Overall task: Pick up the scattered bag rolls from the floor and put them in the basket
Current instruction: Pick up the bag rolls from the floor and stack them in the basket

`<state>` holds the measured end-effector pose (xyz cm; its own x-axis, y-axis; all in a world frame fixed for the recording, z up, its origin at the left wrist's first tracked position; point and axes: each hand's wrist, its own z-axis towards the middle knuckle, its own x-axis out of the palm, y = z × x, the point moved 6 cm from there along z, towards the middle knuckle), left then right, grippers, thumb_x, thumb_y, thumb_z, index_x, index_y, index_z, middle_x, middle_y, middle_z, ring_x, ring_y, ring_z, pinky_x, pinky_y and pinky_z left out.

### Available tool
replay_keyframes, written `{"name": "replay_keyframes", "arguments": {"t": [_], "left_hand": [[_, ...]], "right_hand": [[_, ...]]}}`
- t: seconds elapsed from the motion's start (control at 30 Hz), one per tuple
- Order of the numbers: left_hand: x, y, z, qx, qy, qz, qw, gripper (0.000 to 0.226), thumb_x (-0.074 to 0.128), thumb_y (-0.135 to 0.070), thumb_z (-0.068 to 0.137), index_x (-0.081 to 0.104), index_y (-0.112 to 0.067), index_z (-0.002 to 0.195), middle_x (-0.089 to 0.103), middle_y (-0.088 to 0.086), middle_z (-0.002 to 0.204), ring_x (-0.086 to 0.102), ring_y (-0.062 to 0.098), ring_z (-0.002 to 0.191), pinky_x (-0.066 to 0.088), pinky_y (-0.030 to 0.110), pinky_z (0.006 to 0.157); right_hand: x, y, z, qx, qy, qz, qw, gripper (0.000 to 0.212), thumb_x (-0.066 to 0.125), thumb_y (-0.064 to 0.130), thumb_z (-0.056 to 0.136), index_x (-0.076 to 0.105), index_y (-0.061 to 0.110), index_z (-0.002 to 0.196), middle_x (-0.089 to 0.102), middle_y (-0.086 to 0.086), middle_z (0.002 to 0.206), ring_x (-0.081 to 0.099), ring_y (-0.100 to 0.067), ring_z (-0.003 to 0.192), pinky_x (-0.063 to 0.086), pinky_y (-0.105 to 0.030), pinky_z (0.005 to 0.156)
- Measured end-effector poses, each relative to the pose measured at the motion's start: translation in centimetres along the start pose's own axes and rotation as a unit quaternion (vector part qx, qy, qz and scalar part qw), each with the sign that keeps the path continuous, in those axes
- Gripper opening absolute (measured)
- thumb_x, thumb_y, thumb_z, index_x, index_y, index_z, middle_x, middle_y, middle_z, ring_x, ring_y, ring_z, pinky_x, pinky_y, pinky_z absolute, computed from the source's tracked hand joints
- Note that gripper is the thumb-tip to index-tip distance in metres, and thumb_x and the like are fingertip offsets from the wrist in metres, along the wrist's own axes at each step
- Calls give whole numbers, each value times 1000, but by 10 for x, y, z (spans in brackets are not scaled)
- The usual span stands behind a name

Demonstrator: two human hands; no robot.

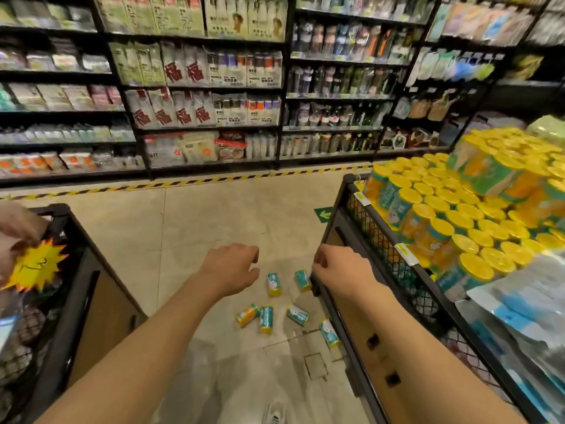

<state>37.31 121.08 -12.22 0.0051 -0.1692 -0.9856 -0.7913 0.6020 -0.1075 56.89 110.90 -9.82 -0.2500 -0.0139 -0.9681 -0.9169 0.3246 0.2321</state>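
Observation:
Several small bag rolls with teal wrappers and yellow ends lie scattered on the tan floor tiles: one (pixel 274 284) just below my left hand, one (pixel 303 280) beside the basket's corner, others at the middle (pixel 266 319) and lower right (pixel 329 332). My left hand (pixel 234 267) hovers above them, fingers loosely curled, holding nothing. My right hand (pixel 339 267) hangs at the same height with curled fingers, near the rim of the black wire basket (pixel 360 215). That basket on the right is packed with upright yellow-lidded rolls (pixel 458 221).
A second black bin (pixel 76 270) stands on the left with a yellow starburst tag (pixel 36 266). Stocked shelves (pixel 214 87) line the back behind striped floor tape (pixel 214 180). Plastic packs (pixel 519 307) fill the near right bin. My shoe (pixel 275 416) shows below.

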Motion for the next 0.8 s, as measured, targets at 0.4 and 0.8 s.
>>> {"name": "replay_keyframes", "arguments": {"t": [0.4, 0.8], "left_hand": [[17, 29, 168, -45, 67, -23, 997, 34, 51, -49, 92, 55, -30, 121, 65, -1, 118, 61, 25, 107, 49, 37, 82], [154, 98, 304, -28, 170, -78, 982, 40, 50, -45, 95, 51, -27, 131, 62, -2, 124, 58, 23, 114, 47, 36, 86]], "right_hand": [[33, -42, 174, 13, 69, 71, 995, 26, 53, 43, 93, 59, 28, 114, 70, 4, 108, 64, -25, 98, 44, -35, 70], [179, -68, 290, 185, 152, 173, 955, 59, 55, 66, 83, 52, 29, 128, 68, 0, 109, 65, -27, 98, 54, -41, 82]]}}
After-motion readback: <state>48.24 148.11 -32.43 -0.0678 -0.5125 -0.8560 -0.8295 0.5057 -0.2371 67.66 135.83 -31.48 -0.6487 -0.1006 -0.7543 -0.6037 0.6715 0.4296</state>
